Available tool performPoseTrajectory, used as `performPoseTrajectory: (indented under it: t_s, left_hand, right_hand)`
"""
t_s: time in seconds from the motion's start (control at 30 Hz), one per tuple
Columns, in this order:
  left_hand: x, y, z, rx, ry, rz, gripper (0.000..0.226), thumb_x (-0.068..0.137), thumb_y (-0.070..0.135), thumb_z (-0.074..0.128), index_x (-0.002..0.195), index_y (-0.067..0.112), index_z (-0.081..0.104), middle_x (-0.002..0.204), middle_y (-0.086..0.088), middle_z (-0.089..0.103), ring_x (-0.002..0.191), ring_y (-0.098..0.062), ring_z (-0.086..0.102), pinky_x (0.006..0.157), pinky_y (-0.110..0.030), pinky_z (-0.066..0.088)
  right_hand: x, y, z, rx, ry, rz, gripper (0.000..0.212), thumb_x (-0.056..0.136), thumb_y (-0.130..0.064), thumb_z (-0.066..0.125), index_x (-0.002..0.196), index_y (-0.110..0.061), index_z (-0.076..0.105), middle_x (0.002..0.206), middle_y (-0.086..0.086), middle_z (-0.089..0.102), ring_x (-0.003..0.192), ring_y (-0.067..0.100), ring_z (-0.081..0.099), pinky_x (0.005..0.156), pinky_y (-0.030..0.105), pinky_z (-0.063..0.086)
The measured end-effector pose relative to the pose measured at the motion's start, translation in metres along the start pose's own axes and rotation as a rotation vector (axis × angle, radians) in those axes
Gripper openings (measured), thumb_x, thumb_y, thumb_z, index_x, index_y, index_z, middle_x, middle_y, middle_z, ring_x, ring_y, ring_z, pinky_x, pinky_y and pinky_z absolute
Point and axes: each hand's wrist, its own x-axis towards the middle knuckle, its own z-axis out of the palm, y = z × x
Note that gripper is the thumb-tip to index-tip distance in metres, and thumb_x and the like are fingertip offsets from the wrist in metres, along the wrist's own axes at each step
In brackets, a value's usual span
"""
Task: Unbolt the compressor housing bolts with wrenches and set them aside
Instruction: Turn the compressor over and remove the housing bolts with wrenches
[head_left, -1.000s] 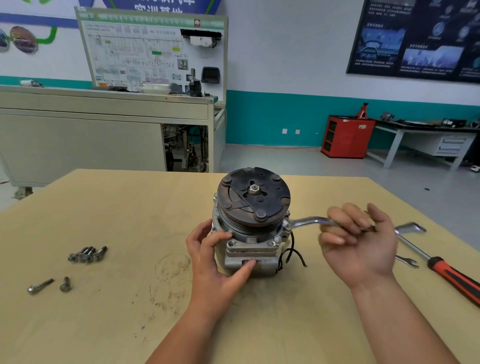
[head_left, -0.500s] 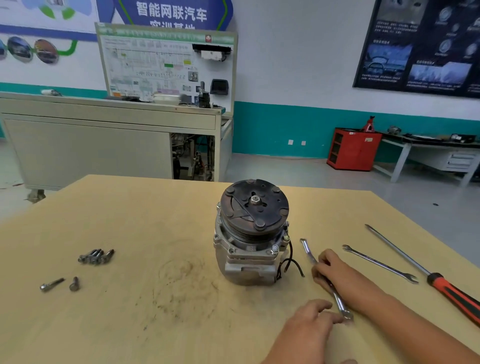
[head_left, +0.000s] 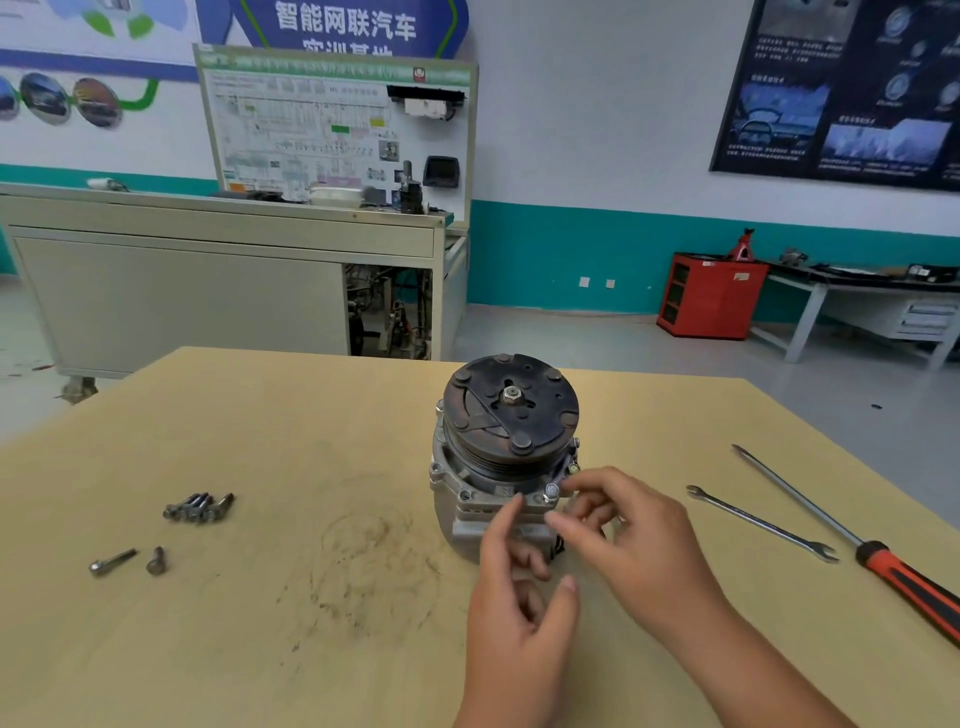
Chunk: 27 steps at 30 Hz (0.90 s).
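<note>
One compressor, one wrench, one screwdriver.

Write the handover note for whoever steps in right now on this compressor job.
Left hand: holds nothing, index finger at the compressor housing.
Right hand: fingertips at the front bolt; grip unclear.
Done: removed bolts lie on the table, far left.
To do: front bolt and neighbouring bolt sit in the housing. Wrench and screwdriver lie to the right.
</note>
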Motion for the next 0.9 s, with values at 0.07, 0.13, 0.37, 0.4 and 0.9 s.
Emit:
performPoseTrajectory:
  t_s: [0.07,0.13,0.37,0.4,0.9]
  left_hand:
    - [0.003,0.004,-0.001,0.046,-0.059,-0.016,0.064,0.070,0.022,0.061,0.129,0.036,0.042,0.072,0.007,0.051,0.051,-0.004,0.038,0.054,-0.016,0.035]
    - [0.005,0.008,0.001,0.043,-0.112,-0.051,0.063,0.071,0.023,0.059,0.129,0.039,0.041,0.065,0.012,0.052,0.054,-0.002,0.042,0.056,-0.014,0.036]
    - [0.011,0.022,0.008,-0.171,-0.096,-0.163,0.051,0.070,0.022,0.056,0.121,0.027,0.049,0.058,0.010,0.049,0.053,-0.002,0.042,0.056,-0.015,0.036]
    - [0.011,0.022,0.009,-0.185,-0.091,-0.170,0.051,0.071,0.021,0.056,0.121,0.026,0.048,0.058,0.010,0.049,0.052,-0.002,0.042,0.056,-0.015,0.036]
    - [0.009,0.019,0.014,-0.245,-0.014,-0.159,0.041,0.074,0.017,0.058,0.113,0.021,0.048,0.055,0.013,0.043,0.050,-0.003,0.037,0.054,-0.017,0.033]
  right_hand:
    - [0.001,-0.005,0.010,-0.057,-0.021,0.055,0.033,0.069,-0.018,0.081,0.080,-0.038,0.056,0.066,-0.008,0.061,0.063,0.005,0.057,0.058,0.007,0.041]
    - [0.006,-0.006,0.013,-0.127,0.025,0.054,0.029,0.071,-0.015,0.079,0.077,-0.034,0.058,0.066,-0.009,0.061,0.068,0.006,0.058,0.059,0.007,0.041]
    - [0.015,-0.010,0.003,-0.266,-0.083,-0.046,0.009,0.078,-0.007,0.072,0.083,-0.014,0.070,0.072,-0.005,0.058,0.066,0.006,0.053,0.063,0.012,0.039]
    - [0.015,-0.009,0.002,-0.271,-0.101,-0.048,0.009,0.079,-0.007,0.071,0.086,-0.014,0.070,0.074,-0.007,0.057,0.068,0.005,0.054,0.062,0.010,0.038]
    - [0.004,-0.009,0.010,-0.050,0.034,0.173,0.028,0.074,-0.005,0.070,0.083,-0.027,0.055,0.087,-0.003,0.060,0.075,0.009,0.056,0.066,0.009,0.041]
